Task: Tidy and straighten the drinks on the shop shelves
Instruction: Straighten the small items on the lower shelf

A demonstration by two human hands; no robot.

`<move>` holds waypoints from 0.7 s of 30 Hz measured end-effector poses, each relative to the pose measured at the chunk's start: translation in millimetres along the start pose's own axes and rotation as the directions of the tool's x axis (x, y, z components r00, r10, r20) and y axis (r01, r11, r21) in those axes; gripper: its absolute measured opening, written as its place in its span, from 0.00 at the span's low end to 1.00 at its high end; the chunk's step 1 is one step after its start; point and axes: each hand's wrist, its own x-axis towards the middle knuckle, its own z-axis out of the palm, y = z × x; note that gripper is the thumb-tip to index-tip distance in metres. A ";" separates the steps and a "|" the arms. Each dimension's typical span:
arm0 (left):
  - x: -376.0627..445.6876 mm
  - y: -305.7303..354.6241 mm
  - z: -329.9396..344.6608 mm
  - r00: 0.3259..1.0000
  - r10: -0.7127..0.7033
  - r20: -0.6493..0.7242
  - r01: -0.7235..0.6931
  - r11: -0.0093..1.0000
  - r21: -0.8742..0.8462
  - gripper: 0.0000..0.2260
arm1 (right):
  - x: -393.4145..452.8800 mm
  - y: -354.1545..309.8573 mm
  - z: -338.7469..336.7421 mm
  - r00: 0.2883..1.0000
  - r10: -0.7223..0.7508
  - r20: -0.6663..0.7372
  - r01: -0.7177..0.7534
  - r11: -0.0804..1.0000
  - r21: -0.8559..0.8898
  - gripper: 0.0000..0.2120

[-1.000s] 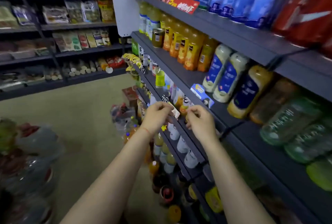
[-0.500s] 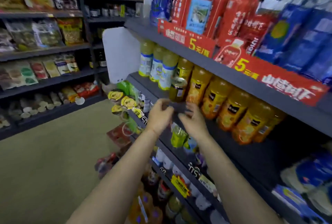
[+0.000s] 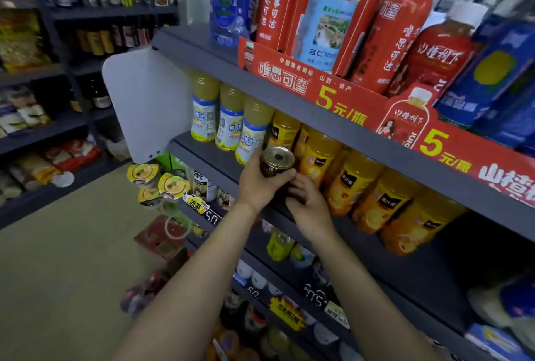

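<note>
Dark grey shop shelves point(image 3: 289, 94) are running diagonally from upper centre to lower right of the frame, stacked in tiers so the labels are facing the aisle. Top tier, upper right: tall red bottles point(image 3: 396, 33) and blue bottles point(image 3: 492, 76) are standing behind a red price strip point(image 3: 341, 97), which is hanging on the shelf lip where shoppers can read it. Middle tier, centre: a row of orange juice bottles point(image 3: 356, 181) is standing shoulder to shoulder, with three pale yellow bottles point(image 3: 228, 123) left of them beside a white end panel point(image 3: 144, 100). Lower tiers, bottom centre, are holding smaller drinks, too blurred to name. The task's thing, a small dark can point(image 3: 277, 162) with a gold top, is sitting at the front edge of the middle tier, just ahead of the juice row, probably out of line with its neighbours. The left hand point(image 3: 260, 184) is gripping the can, fingers and thumb curling round its side, apparently to turn or shift it. The right hand point(image 3: 309, 204) is lying low beside the can's base with fingers bent toward it; whether it is gripping or only steadying, I cannot tell. Judgement: the straightening is mid-step, the can not yet squared.
</note>
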 end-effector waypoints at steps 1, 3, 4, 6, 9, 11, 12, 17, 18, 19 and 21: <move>-0.2 -2.8 -2.7 0.999 -0.039 -0.016 0.038 0.999 -0.037 0.26 | -3.1 -2.0 -3.5 1.000 -0.002 -0.022 0.003 1.000 0.030 0.19; -12.2 0.9 -10.1 0.990 -0.144 0.003 0.141 0.962 -0.233 0.25 | -10.7 -4.9 -13.6 0.997 0.006 -0.080 0.003 0.994 0.109 0.14; -19.4 5.2 -12.6 0.975 -0.213 0.067 0.223 0.898 -0.379 0.23 | -14.5 -6.3 -19.4 0.994 0.012 -0.108 0.004 0.990 0.144 0.12; -32.7 13.1 -15.6 0.924 -0.279 0.263 0.383 0.690 -0.614 0.23 | -22.9 -8.4 -30.3 0.990 0.017 -0.139 0.009 0.983 0.183 0.11; -55.0 26.0 -12.0 0.884 -0.260 0.388 0.464 0.575 -0.673 0.28 | -42.2 -8.8 -42.2 0.989 0.023 -0.148 0.008 0.979 0.204 0.11; -74.5 33.8 0.3 0.874 -0.227 0.429 0.477 0.563 -0.675 0.29 | -62.2 -8.6 -52.6 0.990 0.016 -0.138 0.015 0.975 0.220 0.10; -86.3 38.7 9.4 0.870 -0.206 0.449 0.480 0.569 -0.668 0.29 | -74.2 -8.6 -59.8 0.991 0.011 -0.130 0.020 0.972 0.235 0.09; -165.1 69.2 77.2 0.870 -0.132 0.475 0.440 0.641 -0.629 0.26 | -152.9 -4.3 -130.7 0.997 0.008 -0.081 0.017 0.954 0.299 0.09; -186.2 78.9 94.2 0.872 -0.114 0.477 0.427 0.654 -0.624 0.26 | -171.0 -0.4 -150.2 0.997 -0.017 -0.075 0.037 0.963 0.265 0.14; -208.7 88.5 113.0 0.873 -0.091 0.479 0.410 0.669 -0.620 0.25 | -190.9 3.5 -170.7 0.996 -0.054 -0.066 0.069 0.968 0.242 0.19; -258.3 109.7 155.3 0.872 -0.046 0.487 0.373 0.707 -0.601 0.25 | -233.6 14.4 -214.5 0.992 -0.116 -0.050 0.124 0.968 0.217 0.24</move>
